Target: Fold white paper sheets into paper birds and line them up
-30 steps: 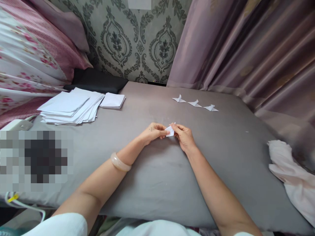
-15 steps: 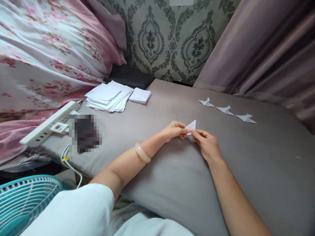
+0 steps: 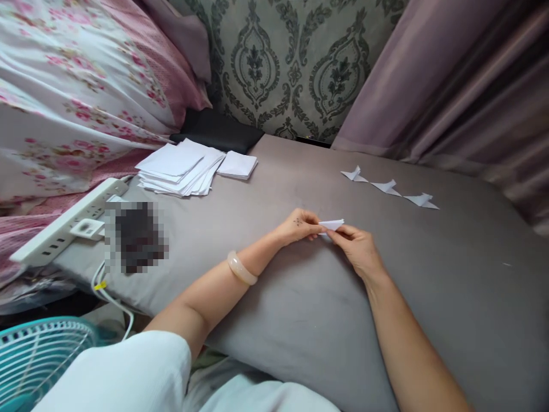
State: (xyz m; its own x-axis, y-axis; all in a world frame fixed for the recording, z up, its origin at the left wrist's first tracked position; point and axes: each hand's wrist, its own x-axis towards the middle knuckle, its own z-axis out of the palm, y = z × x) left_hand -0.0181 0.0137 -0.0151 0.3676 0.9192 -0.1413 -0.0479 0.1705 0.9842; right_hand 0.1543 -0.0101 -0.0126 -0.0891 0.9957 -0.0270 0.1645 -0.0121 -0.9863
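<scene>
Head view: left hand [image 3: 301, 227] and right hand [image 3: 358, 247] both pinch a folded white paper [image 3: 332, 224] above the middle of the grey cloth [image 3: 295, 309], with three paper birds [image 3: 387, 187] at far right and two paper stacks [image 3: 175, 166] at far left.

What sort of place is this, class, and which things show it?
Probably a room at home, perhaps a bedroom: floral fabric, patterned wallpaper and a long mauve curtain.
</scene>
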